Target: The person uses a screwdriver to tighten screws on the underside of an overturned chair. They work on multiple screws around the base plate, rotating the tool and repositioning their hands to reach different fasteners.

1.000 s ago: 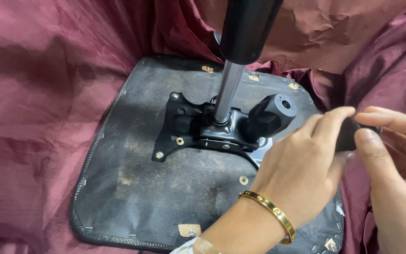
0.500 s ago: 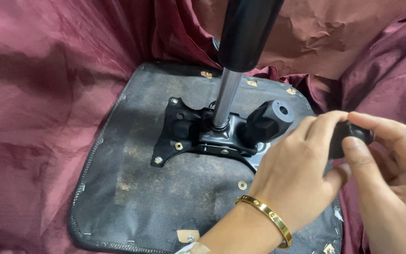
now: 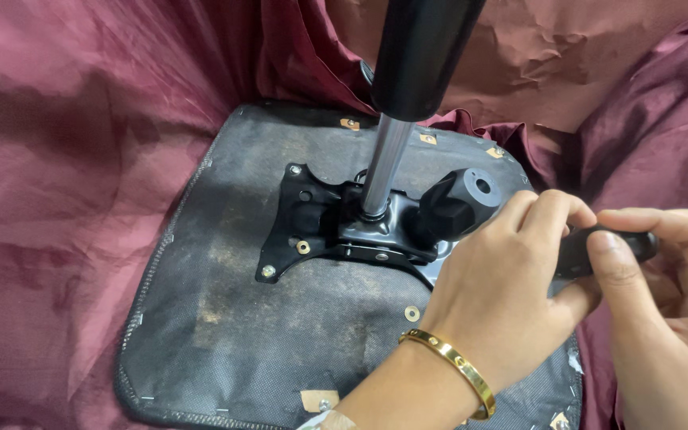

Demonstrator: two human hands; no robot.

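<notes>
An upturned chair seat (image 3: 280,342) lies bottom-up, covered in black fabric. A black metal mechanism plate (image 3: 308,231) is bolted to it. A chrome rod (image 3: 384,159) with a black cylinder (image 3: 420,56) rises from the plate. A round black knob (image 3: 467,199) sticks out on the plate's right side. My left hand (image 3: 503,287), with a gold bracelet on its wrist, reaches over the seat's right edge and grips a black lever handle (image 3: 599,243). My right hand (image 3: 670,318) holds the same handle from the right, thumb pressed on it. The handle's inner end is hidden behind my left hand.
Maroon cloth (image 3: 65,199) surrounds the seat on the left, back and right. Crumpled brown paper-like material (image 3: 599,56) lies at the back right. Small brass-coloured washers and staples dot the seat's edge (image 3: 161,398).
Both hands have shifted slightly right and down on the lever handle, and my left fingers curl further over it. The seat and cylinder have not moved.
</notes>
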